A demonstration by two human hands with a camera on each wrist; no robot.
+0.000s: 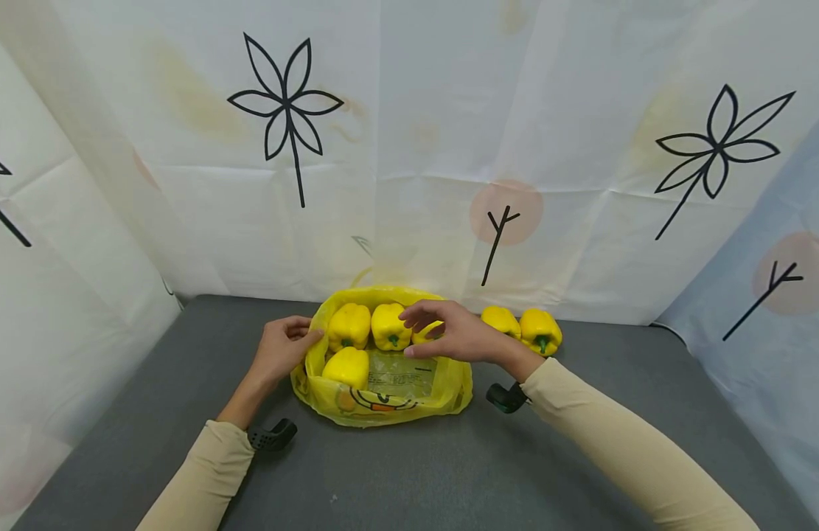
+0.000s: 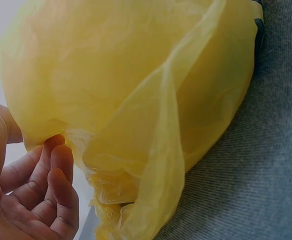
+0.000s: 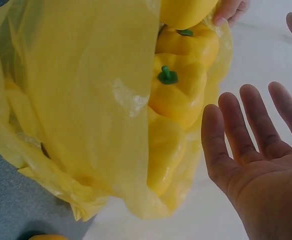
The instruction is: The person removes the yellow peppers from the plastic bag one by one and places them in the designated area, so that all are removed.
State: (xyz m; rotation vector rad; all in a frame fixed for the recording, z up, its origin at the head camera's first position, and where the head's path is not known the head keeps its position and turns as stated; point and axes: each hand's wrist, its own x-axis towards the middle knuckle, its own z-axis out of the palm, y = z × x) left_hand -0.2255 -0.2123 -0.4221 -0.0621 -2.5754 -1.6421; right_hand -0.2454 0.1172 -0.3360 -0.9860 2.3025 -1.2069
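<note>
A yellow plastic bag (image 1: 376,417) sits on the table with its mouth spread wide. Inside are several yellow bell peppers (image 1: 349,326), grouped at its left and back; the right wrist view shows a green stem on one pepper (image 3: 178,92). At the bag's left rim, my left hand (image 1: 281,350) pinches the plastic between thumb and fingers, as the left wrist view also shows. My right hand (image 1: 455,332) hovers over the bag's right side, holding nothing, its fingers spread apart. It partly hides one pepper (image 1: 424,335) at the back right.
Right of the bag, two more yellow bell peppers (image 1: 540,332) stand side by side near the table's back edge. A pale patterned curtain (image 1: 409,147) hangs behind the grey table (image 1: 396,479) and along both sides. A dark device is on each wrist.
</note>
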